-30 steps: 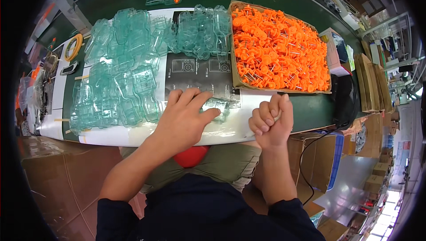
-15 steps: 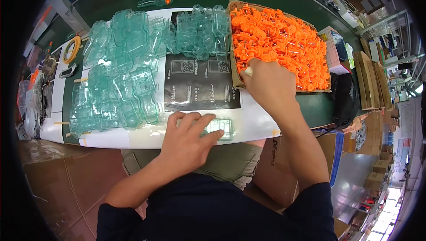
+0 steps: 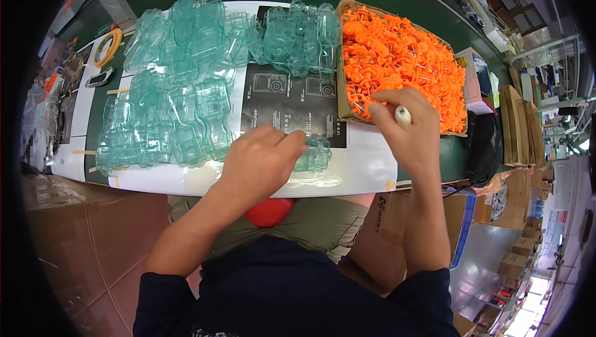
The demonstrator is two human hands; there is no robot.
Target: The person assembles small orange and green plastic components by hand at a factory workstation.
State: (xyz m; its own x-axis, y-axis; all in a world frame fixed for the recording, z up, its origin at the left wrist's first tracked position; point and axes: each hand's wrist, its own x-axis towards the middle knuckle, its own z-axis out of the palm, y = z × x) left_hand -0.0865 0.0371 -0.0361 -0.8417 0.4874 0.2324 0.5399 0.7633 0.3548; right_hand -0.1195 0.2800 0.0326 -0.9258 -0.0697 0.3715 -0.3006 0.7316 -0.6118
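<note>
The clear plastic piece (image 3: 316,157) lies on the surface (image 3: 363,175) just beside the left hand (image 3: 257,160), partly hidden by it. It looks light and thin-walled, likely stiff but apt to crack or dent if squeezed hard, and its glossy skin may slide; its side edges seem the safest hold. The orange parts (image 3: 403,57) heaped in the cardboard box (image 3: 341,88) look light and hard, best taken by their round heads, clear of the metal pins.

The left forearm slants in from the lower left, the hand knuckles-up with its fingers curled and the thumb near the forefinger; whether they grip the piece cannot be told. The right forearm rises almost straight, the hand at the box's near edge. Its thumb and forefinger curve with a gap between, while the other fingers appear closed around a pale handle (image 3: 403,116). Whether the fingertips hold an orange part cannot be told.
</note>
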